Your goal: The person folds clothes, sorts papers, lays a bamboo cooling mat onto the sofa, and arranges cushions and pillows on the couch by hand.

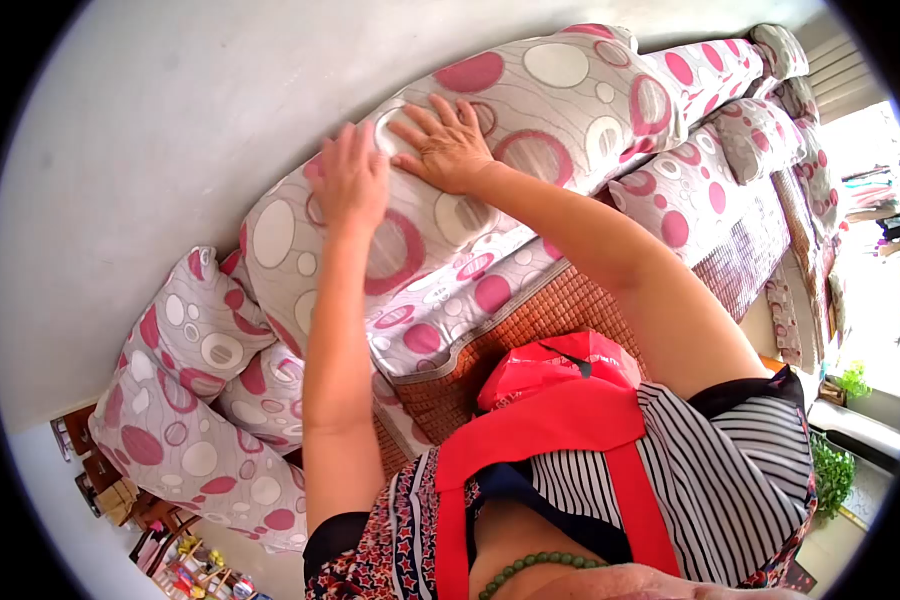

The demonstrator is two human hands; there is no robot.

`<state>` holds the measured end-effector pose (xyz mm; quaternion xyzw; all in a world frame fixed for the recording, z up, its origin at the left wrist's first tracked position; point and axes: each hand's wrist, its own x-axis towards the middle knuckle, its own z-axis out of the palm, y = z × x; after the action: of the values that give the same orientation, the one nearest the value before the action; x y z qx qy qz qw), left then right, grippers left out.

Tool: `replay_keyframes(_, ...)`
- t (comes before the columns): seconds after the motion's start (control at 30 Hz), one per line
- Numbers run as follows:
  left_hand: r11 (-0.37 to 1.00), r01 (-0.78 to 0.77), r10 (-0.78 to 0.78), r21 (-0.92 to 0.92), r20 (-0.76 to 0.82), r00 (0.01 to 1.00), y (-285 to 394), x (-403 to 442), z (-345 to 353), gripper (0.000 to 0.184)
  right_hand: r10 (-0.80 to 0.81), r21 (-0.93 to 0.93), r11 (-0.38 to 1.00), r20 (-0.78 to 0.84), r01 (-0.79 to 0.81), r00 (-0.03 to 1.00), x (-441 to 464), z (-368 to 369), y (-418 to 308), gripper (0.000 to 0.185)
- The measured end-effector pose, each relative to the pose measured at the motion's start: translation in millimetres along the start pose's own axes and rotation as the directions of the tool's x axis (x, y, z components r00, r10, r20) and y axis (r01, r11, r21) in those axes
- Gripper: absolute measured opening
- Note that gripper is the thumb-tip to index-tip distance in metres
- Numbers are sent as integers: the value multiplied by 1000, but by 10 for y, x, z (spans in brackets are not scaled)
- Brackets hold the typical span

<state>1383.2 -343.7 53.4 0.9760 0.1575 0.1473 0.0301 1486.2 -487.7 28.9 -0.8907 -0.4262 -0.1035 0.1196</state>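
Note:
Both my hands rest on a large sofa back cushion (530, 110) covered in pale fabric with pink and white circles. My right hand (445, 145) lies flat on it with the fingers spread. To its left is my left hand (352, 180), fingers stretched out and slightly blurred near the cushion's upper edge by the wall. Neither hand holds anything. Below the cushion, the sofa seat carries a brown woven mat (540, 305).
A red bag (560, 365) sits on the seat close to my body. Matching pillows (195, 320) stand at the left end, with another pillow (760, 140) at the right. A white wall (190, 110) runs behind. Green plants (832, 475) are at the right by the window.

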Motion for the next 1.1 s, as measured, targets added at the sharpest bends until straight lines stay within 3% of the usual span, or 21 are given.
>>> replay_keyframes(0.03,998,11,-16,58,82,997,162,23,99,49,-19,15,1000,-14,19,1000,-16,-76,34,59)
replay_keyframes(0.07,997,47,-50,57,57,997,209,-1,148,53,-102,119,988,37,97,994,-29,-188,189,55)
replay_keyframes(0.1,998,30,-31,50,15,999,232,-4,164,53,2,399,916,70,-30,998,-35,-465,372,51)
replay_keyframes(0.13,999,12,-11,40,-15,1000,196,-32,192,54,96,640,751,139,-163,986,-106,-706,577,48)
replay_keyframes(0.17,1000,2,-1,31,-37,999,182,-99,221,54,97,484,875,-222,24,970,-147,-789,894,46)
replay_keyframes(0.2,1000,14,-13,26,-46,999,213,-108,211,54,11,247,957,-554,152,832,-151,-901,1218,43)
replay_keyframes(0.23,999,17,-16,37,-47,999,227,-97,211,54,40,177,980,-619,90,785,-187,-1284,1382,40)
replay_keyframes(0.27,999,17,-15,50,-49,999,231,-90,211,54,104,221,975,-581,34,807,-212,-1524,1552,50)
replay_keyframes(0.33,997,12,-9,73,-40,999,234,-82,209,54,44,-121,978,-675,-169,737,-261,-1865,1627,35)
replay_keyframes(0.43,995,-43,48,85,-64,997,238,-56,226,56,163,-245,936,-338,-254,927,-454,-105,2369,51)
replay_keyframes(0.5,986,-4,14,164,-63,998,376,12,255,56,301,-218,921,-131,-323,945,-354,-299,2262,56)
replay_keyframes(0.57,980,9,-4,197,-25,1000,421,34,218,55,266,-205,931,-180,-301,947,-404,-330,2275,55)
replay_keyframes(0.67,967,-236,236,-101,-12,972,1132,315,297,53,232,-167,943,-296,-289,927,-408,-278,2295,49)
replay_keyframes(0.73,964,-263,264,28,-24,964,1822,490,376,54,230,-112,964,-109,-241,967,-375,-609,2406,46)
replay_keyframes(0.77,965,-263,262,-4,-38,964,2057,607,484,55,225,-82,971,-17,-226,974,-351,-718,2514,44)
replay_keyframes(0.8,966,-259,258,-8,-59,964,2248,695,548,56,350,106,931,10,-349,937,-290,-657,2937,38)
replay_keyframes(0.83,969,-247,245,-14,-79,966,2368,756,601,57,596,480,764,-266,-432,758,-346,-936,3018,32)
replay_keyframes(0.87,967,-254,251,-11,-114,961,2381,787,665,58,559,381,808,-250,-450,791,-388,-966,3349,32)
replay_keyframes(0.9,964,-265,261,-8,-147,954,2376,802,719,60,582,282,776,24,-564,813,-445,-986,3528,39)
replay_keyframes(0.97,960,-279,272,-8,-189,943,2384,844,814,61,516,312,770,208,-557,831,-469,-786,3628,51)
replay_keyframes(1.1,962,-270,259,-28,-209,943,2346,864,874,62,521,377,714,277,-591,807,-217,-838,3392,61)
